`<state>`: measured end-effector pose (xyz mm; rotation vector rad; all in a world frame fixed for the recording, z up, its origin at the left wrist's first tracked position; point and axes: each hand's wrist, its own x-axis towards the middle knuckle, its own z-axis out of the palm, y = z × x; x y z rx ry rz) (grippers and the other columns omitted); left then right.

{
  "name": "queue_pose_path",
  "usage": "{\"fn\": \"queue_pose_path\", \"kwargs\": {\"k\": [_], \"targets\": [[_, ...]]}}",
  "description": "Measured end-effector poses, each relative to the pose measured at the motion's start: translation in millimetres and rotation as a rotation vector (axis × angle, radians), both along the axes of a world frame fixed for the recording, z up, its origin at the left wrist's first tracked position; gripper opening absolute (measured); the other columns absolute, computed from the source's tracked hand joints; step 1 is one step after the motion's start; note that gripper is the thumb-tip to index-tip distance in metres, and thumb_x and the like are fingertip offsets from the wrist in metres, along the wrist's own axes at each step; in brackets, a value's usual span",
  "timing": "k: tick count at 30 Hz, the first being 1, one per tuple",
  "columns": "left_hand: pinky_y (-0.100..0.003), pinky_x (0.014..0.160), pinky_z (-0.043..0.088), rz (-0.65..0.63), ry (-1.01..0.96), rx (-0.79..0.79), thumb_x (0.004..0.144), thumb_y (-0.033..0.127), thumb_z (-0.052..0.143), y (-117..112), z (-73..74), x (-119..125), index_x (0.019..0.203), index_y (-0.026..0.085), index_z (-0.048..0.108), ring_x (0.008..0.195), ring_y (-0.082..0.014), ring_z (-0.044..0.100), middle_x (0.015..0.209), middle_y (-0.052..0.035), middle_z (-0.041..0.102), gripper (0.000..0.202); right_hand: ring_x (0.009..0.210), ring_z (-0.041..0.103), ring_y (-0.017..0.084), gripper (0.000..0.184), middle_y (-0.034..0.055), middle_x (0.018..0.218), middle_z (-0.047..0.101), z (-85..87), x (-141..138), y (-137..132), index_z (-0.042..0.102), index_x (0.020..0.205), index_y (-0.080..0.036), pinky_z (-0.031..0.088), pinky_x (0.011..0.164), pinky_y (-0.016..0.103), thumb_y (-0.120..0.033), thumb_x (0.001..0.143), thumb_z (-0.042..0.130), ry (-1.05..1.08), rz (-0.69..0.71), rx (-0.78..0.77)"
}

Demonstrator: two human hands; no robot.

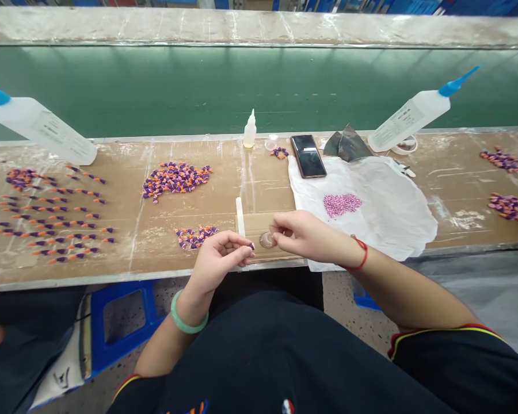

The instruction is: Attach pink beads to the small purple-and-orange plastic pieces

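Observation:
My left hand (224, 253) pinches a small purple piece (252, 246) between thumb and forefinger, close to the table's front edge. Just right of it, my right hand (296, 233) has its fingers pressed together over a small round clear dish (266, 240); whatever is in that pinch is too small to make out. Beneath both hands lies a flat piece of cardboard (259, 224). A narrow white strip (240, 215) rests on its left side. Small purple, orange and white pieces (194, 237) form a pile beside my left hand.
Pink bits (342, 204) lie on a white cloth (384, 201), with a phone (308, 156) at its corner. Behind stand a small dropper bottle (250, 131) and two large bottles, left (45, 129) and right (410, 121). Purple-orange pieces (176, 179) are heaped at left; others (56, 224) lie in rows.

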<state>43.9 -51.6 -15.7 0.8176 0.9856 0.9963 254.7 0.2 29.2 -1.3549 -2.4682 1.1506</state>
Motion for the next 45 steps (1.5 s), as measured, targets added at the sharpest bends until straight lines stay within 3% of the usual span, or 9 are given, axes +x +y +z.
{"fn": "queue_pose_path", "kwargs": {"k": [3, 5, 9, 13, 27, 45], "targets": [[-0.016, 0.051, 0.057, -0.002, -0.103, 0.034, 0.065, 0.034, 0.092, -6, 8.9, 4, 0.076, 0.015, 0.074, 0.052, -0.011, 0.07, 0.065, -0.0031, 0.077, 0.028, 0.087, 0.069, 0.017, 0.013, 0.0056, 0.088, 0.071, 7.4, 3, -12, 0.048, 0.08, -0.021, 0.051, 0.073, 0.026, -0.026, 0.091, 0.051, 0.404, -0.078, -0.297], [-0.016, 0.051, 0.058, -0.009, -0.137, 0.054, 0.068, 0.032, 0.091, -9, 15.2, 7, 0.077, 0.015, 0.075, 0.053, -0.0117, 0.072, 0.067, -0.0033, 0.078, 0.025, 0.083, 0.067, 0.016, 0.013, 0.0046, 0.085, 0.069, 12.2, 2, -19, 0.048, 0.082, -0.021, 0.052, 0.072, 0.026, -0.028, 0.092, 0.052, 0.495, -0.088, -0.369], [-0.018, 0.053, 0.06, 0.003, -0.121, 0.072, 0.069, 0.032, 0.091, -14, 22.8, 10, 0.078, 0.015, 0.075, 0.056, -0.0142, 0.074, 0.071, -0.0041, 0.079, 0.025, 0.064, 0.051, 0.009, 0.01, -0.0013, 0.071, 0.058, 21.5, -1, -30, 0.051, 0.081, -0.019, 0.043, 0.058, 0.021, -0.022, 0.09, 0.052, 0.503, -0.058, -0.287], [-0.022, 0.053, 0.062, 0.001, -0.06, 0.076, 0.067, 0.035, 0.091, -15, 25.9, 10, 0.078, 0.015, 0.074, 0.055, -0.0157, 0.073, 0.073, -0.0055, 0.079, 0.029, 0.057, 0.044, 0.007, 0.01, -0.0036, 0.068, 0.056, 28.1, -3, -33, 0.049, 0.078, -0.019, 0.037, 0.053, 0.018, -0.015, 0.087, 0.05, 0.528, -0.029, -0.212], [-0.018, 0.052, 0.06, -0.038, -0.085, 0.105, 0.069, 0.028, 0.09, -14, 34.6, 10, 0.075, 0.015, 0.075, 0.053, -0.0134, 0.072, 0.068, -0.0037, 0.078, 0.021, 0.061, 0.05, 0.007, 0.012, -0.0029, 0.07, 0.06, 30.7, -2, -37, 0.05, 0.076, -0.019, 0.042, 0.057, 0.018, -0.011, 0.086, 0.05, 0.518, 0.01, -0.048], [-0.025, 0.053, 0.061, -0.034, 0.011, 0.068, 0.064, 0.041, 0.091, -16, 34.6, 14, 0.072, 0.015, 0.073, 0.051, -0.0161, 0.071, 0.064, -0.0049, 0.076, 0.033, 0.061, 0.055, 0.008, 0.013, -0.0013, 0.072, 0.064, 30.4, -1, -40, 0.051, 0.078, -0.02, 0.043, 0.059, 0.019, -0.008, 0.085, 0.048, 0.458, 0.047, 0.069]]}}
